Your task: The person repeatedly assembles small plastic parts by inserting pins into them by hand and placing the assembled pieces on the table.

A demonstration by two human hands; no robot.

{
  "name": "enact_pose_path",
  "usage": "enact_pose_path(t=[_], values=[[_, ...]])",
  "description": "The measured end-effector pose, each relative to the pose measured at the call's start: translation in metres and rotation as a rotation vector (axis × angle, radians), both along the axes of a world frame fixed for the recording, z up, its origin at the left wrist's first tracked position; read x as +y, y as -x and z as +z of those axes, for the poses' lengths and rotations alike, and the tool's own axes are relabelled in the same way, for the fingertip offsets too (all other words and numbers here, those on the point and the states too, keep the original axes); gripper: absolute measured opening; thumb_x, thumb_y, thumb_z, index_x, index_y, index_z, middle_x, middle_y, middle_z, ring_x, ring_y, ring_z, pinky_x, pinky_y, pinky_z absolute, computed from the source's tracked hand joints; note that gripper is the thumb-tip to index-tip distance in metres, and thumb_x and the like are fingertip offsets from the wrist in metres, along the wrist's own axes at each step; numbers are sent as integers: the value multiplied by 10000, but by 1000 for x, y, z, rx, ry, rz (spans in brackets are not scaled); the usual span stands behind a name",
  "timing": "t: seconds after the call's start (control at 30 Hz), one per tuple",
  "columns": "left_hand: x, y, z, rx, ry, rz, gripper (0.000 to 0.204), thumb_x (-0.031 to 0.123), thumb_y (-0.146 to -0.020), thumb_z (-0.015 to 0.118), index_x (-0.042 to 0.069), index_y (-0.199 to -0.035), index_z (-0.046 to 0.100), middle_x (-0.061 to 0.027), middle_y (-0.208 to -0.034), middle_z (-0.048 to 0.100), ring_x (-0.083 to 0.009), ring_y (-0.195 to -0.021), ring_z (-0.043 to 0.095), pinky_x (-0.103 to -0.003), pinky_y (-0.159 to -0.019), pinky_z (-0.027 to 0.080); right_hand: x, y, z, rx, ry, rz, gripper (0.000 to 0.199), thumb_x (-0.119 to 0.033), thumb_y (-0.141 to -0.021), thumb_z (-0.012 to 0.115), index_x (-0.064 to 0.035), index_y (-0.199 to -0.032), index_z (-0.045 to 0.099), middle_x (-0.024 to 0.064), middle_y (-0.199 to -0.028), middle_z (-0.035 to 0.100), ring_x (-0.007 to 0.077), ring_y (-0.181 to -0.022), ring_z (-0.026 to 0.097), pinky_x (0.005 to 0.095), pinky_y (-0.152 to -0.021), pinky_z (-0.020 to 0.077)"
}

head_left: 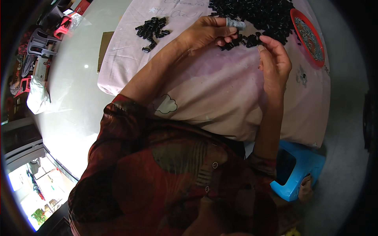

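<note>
Picking thru small black parts (240, 39) at top centre w/ both hands: left hand (208, 31) curled onto them, right hand (275, 59) half-open, pinch unclear. Risk: parts roll off pink cloth (204, 90), mix w/ small pile (151, 29) upper left.

dim, fisheye-bent edges, glare on floor (71, 78).

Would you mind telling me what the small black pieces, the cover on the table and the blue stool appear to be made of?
The small black pieces look like moulded plastic or rubber: uniform, dull black with faint glints; which one is unclear. The cover is soft woven fabric, pale pink and matt, shown by its folds and printed cloud. The blue stool seems to be moulded plastic, smooth and slightly glossy, with a cut-out opening.
</note>
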State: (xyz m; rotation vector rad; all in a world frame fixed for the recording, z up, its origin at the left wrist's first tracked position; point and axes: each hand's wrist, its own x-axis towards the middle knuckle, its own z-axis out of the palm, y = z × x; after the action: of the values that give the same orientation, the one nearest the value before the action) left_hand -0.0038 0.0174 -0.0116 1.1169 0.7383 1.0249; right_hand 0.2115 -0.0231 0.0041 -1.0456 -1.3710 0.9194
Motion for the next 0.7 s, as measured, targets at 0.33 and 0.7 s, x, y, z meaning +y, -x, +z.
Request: enact_pose_path(t=[0.33,0.7], values=[[-4,-4,-4,-470,344,-231,130,80,-981,606,-38,-1025,638,-126,-973,717,-144,-864,702,-235,-760,593,-10,5,4,22,35,71,193,-28,-883,711,-5,-1073,693,18,-894,684,35,-695,564,164,-580,404],[-11,-13,-6,-356,348,-156,158,179,-951,683,24,-965,655,-58,-868,706,-82,-707,631,-187,-580,487,-7,12,-10,-68,-147,93,204,32,-847,748,29,-1048,719,9,-875,690,28,-751,578,166,-670,460]])
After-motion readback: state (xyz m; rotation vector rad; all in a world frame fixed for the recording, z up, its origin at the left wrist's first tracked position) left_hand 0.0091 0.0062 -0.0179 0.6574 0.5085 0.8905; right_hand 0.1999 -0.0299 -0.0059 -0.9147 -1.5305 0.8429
